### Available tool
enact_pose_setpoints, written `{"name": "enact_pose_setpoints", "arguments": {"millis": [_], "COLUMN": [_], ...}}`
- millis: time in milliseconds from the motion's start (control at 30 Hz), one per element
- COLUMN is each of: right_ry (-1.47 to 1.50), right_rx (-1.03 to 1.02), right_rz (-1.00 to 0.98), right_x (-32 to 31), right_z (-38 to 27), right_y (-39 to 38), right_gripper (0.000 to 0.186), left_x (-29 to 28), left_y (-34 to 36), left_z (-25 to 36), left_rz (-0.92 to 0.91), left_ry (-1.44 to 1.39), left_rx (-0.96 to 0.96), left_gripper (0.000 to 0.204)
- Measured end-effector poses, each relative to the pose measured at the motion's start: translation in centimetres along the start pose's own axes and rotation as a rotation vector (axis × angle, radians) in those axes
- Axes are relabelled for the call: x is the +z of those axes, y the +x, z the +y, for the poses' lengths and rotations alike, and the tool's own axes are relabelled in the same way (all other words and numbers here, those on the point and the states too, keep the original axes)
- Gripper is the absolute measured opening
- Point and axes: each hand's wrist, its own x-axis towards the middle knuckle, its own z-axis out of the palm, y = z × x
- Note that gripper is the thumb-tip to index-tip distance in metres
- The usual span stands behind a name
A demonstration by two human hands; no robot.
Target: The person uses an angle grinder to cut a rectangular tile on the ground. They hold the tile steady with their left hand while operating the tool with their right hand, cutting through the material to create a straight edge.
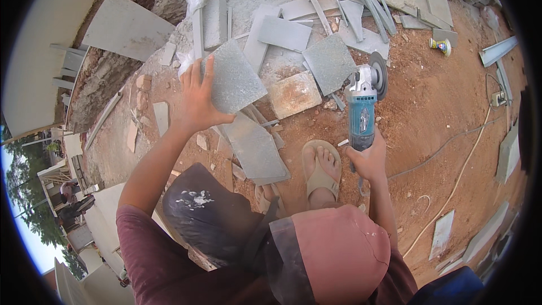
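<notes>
Grey, rough stone makes the flat, 4-sided tile (240, 79) just right of the left hand (197, 99), which is open, fingers spread by its left edge, and nearer to it than the right hand (370, 157). That hand, well to the right, grips a blue plastic and metal grinder (362, 112), long from near to far, its 1 round disc (380, 74) at the far end.

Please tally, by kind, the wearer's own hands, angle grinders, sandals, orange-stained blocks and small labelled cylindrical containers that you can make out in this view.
Hands (left hand, right hand): 2
Angle grinder: 1
Sandals: 2
Orange-stained block: 1
Small labelled cylindrical container: 1
Total: 7
</notes>
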Motion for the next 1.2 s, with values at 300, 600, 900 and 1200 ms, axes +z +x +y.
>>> {"name": "enact_pose_setpoints", "arguments": {"millis": [300,600,900,1200], "right_ry": [0.015,0.041,0.03,0.008], "right_rx": [0.077,0.021,0.009,0.007], "right_rz": [-0.048,-0.127,-0.107,-0.035], "right_x": [0.8,1.5,2.2,2.2], "right_z": [-0.3,-0.6,-2.1,-2.1], "right_y": [-1.2,-0.2,-0.7,-0.2], "right_gripper": [0.043,0.04,0.042,0.043], "left_x": [10.5,15.2,12.8,16.0], "left_y": [-24.1,-30.7,-26.0,-18.6], "left_z": [-4.7,1.6,7.3,15.5], "left_rz": [-0.015,-0.052,-0.219,-0.031], "left_ry": [-0.015,-0.443,-0.822,-0.416], "left_rx": [-0.961,-1.382,-1.061,-0.763], "left_gripper": [0.158,0.158,0.158,0.158]}}
